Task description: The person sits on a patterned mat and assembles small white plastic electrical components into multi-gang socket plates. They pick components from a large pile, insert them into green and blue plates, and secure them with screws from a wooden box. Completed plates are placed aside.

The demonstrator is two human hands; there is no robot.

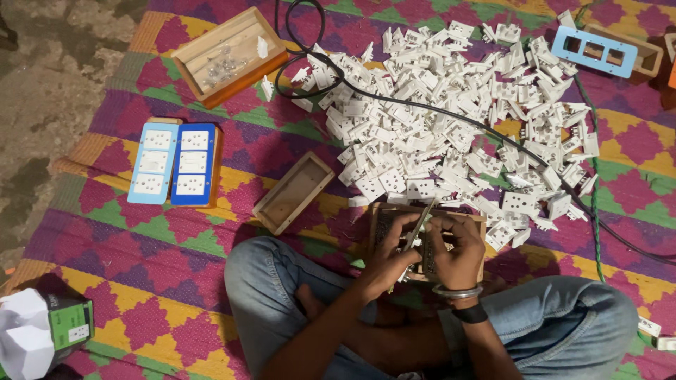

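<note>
Wooden switch box (479, 226) sits in the person's lap, propped between the crossed legs in blue jeans at the near edge of the colourful woven mat (141, 246), just below the big heap of white socket parts (458, 119). Left hand (391, 253) curls around the box's left side, fingers bent over its top, and it looks to be pinching a thin metal tool, probably a screwdriver (421, 219), that slants up over the box. Right hand (459, 253), bangle and dark band on the wrist, clamps the right side, fingers folded down onto the face. Neither hand is spread. My read: the box is stiff and light, with square corners that give a sure hold, so the side walls are the place to grip. The plastic inserts look brittle and small, easy to crack or drop. An empty wooden box (292, 191) lies just to the left.
</note>
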